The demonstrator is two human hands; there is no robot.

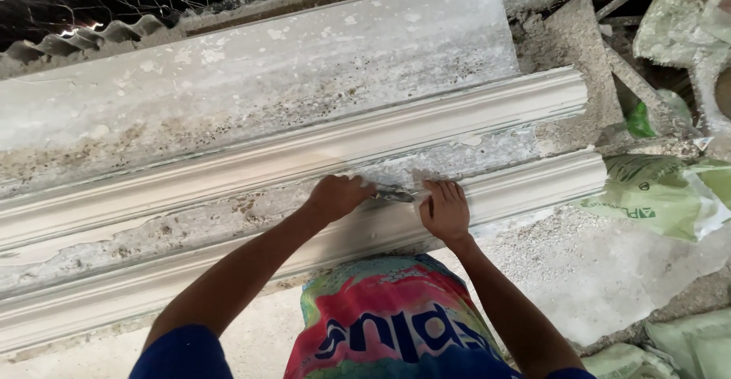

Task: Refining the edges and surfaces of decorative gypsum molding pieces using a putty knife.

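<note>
Two hands on the job: my left hand (337,196) is fisted around a small metal scraper (392,195), blade lying on the near plaster moulding (525,185), while my right hand (445,210) presses flat on that same moulding just beside the blade, holding nothing. Past it a rough grey channel (190,223), then a second moulding (426,124) and a wide slab (304,67). Green sacks (670,192) off to my right.

White plaster moulding (472,112), pale green sacks (662,196), pink-green-blue patterned shirt (388,318).
</note>
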